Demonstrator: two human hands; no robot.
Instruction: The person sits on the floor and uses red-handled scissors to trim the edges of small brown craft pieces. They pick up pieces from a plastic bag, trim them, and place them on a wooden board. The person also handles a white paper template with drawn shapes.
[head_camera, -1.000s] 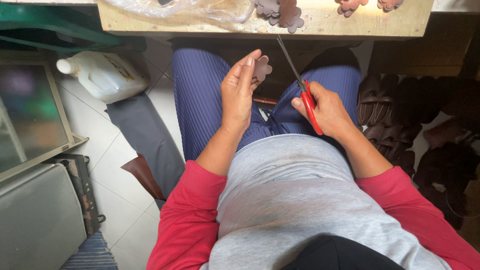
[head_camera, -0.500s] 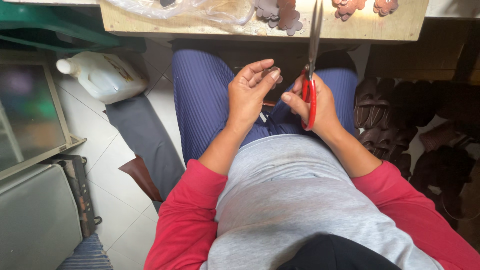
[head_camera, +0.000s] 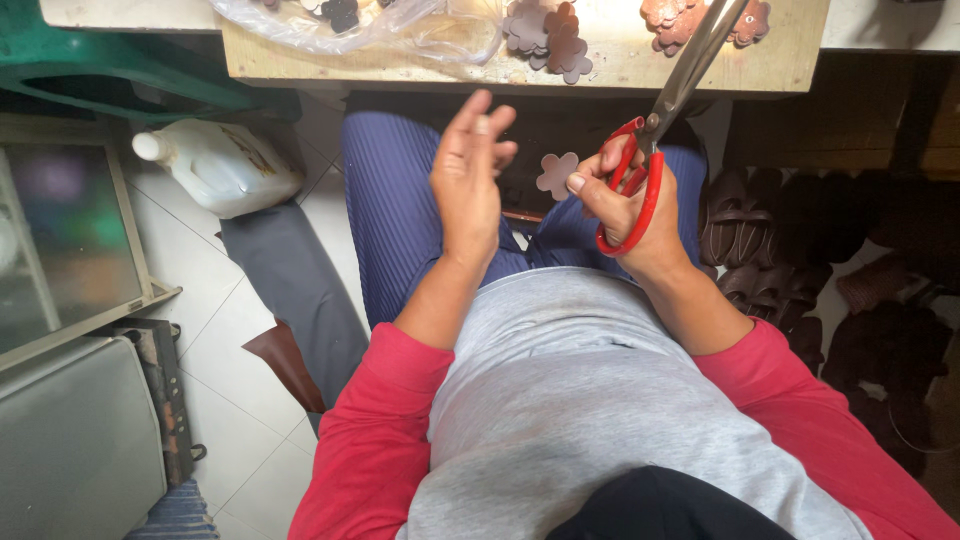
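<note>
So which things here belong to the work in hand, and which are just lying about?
In hand:
- red-handled steel scissors, gripped by the right hand
- small brown flower-shaped cutout, between the right hand and the open left hand
- brown flower cutouts on the wooden bench

Lying about:
- white plastic jug
- dark sandals
- clear plastic bag

Your left hand (head_camera: 468, 180) raised over lap, fingers spread, nothing in it; open gap between it and your right hand (head_camera: 625, 205). Right hand grips red-handled scissors (head_camera: 655, 150), blades angled up over table edge (head_camera: 520, 72). Small flower cutout (head_camera: 556, 174) in that gap. Ahead, table blocks: plastic bag (head_camera: 380, 28), more cutouts (head_camera: 548, 38). Left floor: white jug (head_camera: 225, 168). Right: dark sandals (head_camera: 790, 240) crowd floor.
</note>
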